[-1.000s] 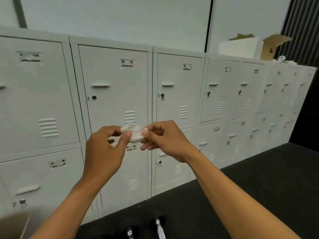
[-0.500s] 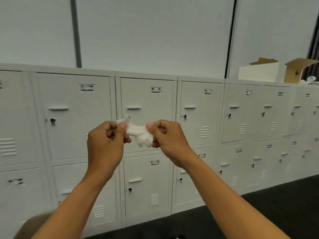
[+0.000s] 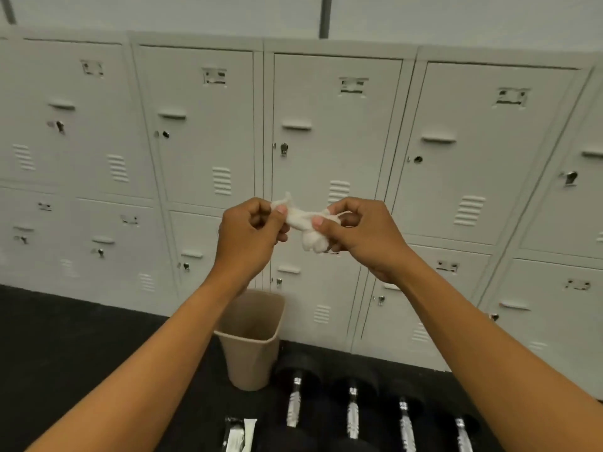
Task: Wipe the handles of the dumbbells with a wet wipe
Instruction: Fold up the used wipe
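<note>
White and crumpled, the wet wipe (image 3: 308,225) is stretched in mid-air between both grips: left hand (image 3: 249,236) and right hand (image 3: 360,234) each pinch an end with curled fingers. Below, four dumbbells (image 3: 352,412) lie side by side on the dark floor (image 3: 81,337), beside a beige bin (image 3: 249,340) against grey lockers (image 3: 326,132).

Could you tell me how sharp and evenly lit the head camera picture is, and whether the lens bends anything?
Head view: light is flat and even, no hard shadows or glare; the lockers bow from wide-angle distortion; the wet wipe between the hands is soft-edged; the dumbbells merge into the dark floor apart from their bright handles.
</note>
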Available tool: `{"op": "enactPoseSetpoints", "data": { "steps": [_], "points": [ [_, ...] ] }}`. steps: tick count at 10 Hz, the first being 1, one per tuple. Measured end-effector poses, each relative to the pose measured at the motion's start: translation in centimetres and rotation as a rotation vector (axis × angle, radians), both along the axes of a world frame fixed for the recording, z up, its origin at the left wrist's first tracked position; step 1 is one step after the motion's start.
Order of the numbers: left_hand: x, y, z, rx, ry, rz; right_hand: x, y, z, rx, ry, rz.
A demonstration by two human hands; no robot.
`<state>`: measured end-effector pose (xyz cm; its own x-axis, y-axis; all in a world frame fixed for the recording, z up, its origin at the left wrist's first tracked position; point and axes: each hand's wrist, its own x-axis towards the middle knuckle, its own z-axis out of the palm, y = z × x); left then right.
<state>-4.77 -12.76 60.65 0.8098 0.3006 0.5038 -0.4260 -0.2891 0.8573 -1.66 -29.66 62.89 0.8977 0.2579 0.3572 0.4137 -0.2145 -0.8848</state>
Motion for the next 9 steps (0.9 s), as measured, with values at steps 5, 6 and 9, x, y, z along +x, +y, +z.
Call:
{"op": "enactPoseSetpoints", "data": {
  "steps": [5,6,9],
  "points": [
    [13.0,12.0,-33.2,0.789,0.703,-0.065,14.1,12.0,-24.9,-0.038,-0.041,-0.266],
    [15.3,12.8,-36.6,1.01,0.744,-0.063,17.2,13.8,-29.7,-0.257,0.077,-0.203],
    [16.9,13.6,-39.0,1.18,0.683,-0.109,18.4,12.6,-35.8,-0.548,0.374,-0.173]
  ]
}}
